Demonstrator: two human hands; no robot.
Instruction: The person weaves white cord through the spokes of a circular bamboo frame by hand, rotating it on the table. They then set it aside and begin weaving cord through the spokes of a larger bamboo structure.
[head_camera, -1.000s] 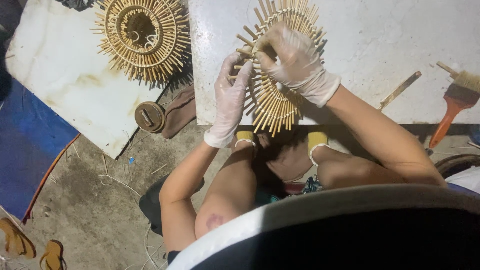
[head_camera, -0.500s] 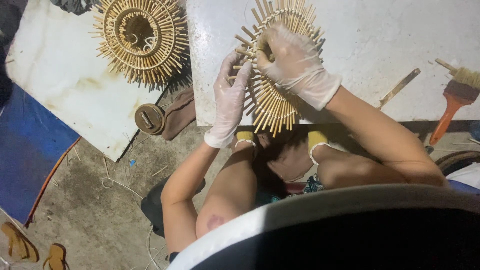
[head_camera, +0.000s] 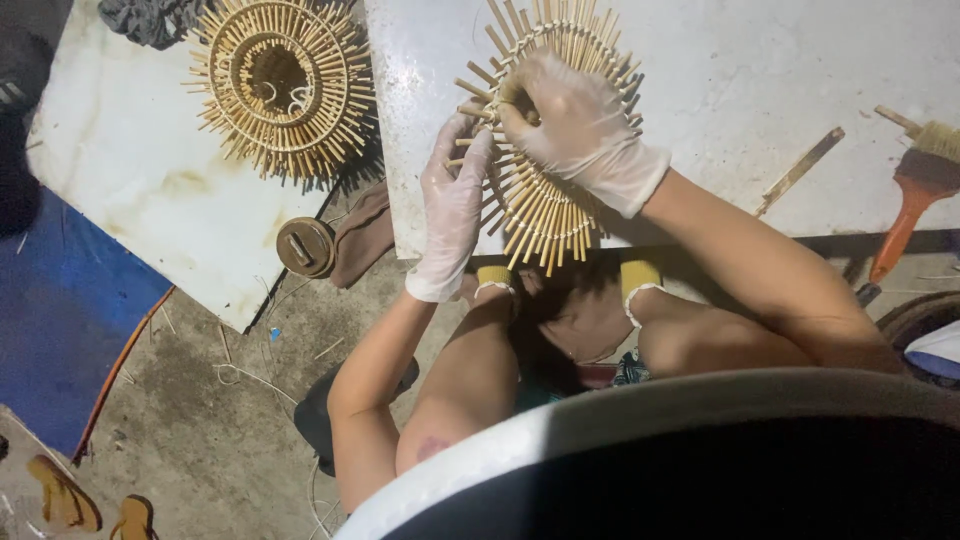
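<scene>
A round sunburst frame of pale wooden sticks (head_camera: 545, 205) lies on the near edge of a white board (head_camera: 720, 70). My right hand (head_camera: 575, 125), in a thin white glove, presses down on its upper middle with the fingers curled around the sticks. My left hand (head_camera: 455, 200), gloved too, holds the frame's left rim, fingertips on the stick ends. The frame's centre is hidden under my right hand.
A second sunburst stick frame (head_camera: 280, 85) rests on another white board (head_camera: 120, 170) at the left. A paintbrush with an orange handle (head_camera: 915, 195) and a thin wooden strip (head_camera: 800, 170) lie at the right. A round wooden spool (head_camera: 305, 247) and brown cloth sit in the gap.
Both hands have stayed on the frame. My right hand's fingers have shifted slightly over the sticks; the frame has barely moved.
</scene>
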